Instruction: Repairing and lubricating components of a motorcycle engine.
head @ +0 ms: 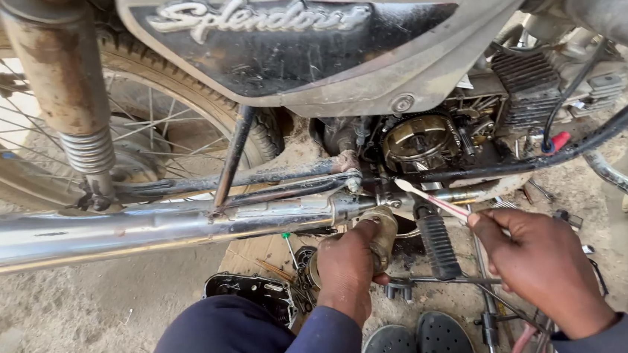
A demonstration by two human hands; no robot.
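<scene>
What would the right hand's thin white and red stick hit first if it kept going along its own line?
The right hand aims the thin white and red stick up-left. Its tip is nearest the chrome exhaust pipe's front joint, below the open round metal engine housing; probably that joint first, though depth is unclear.
</scene>
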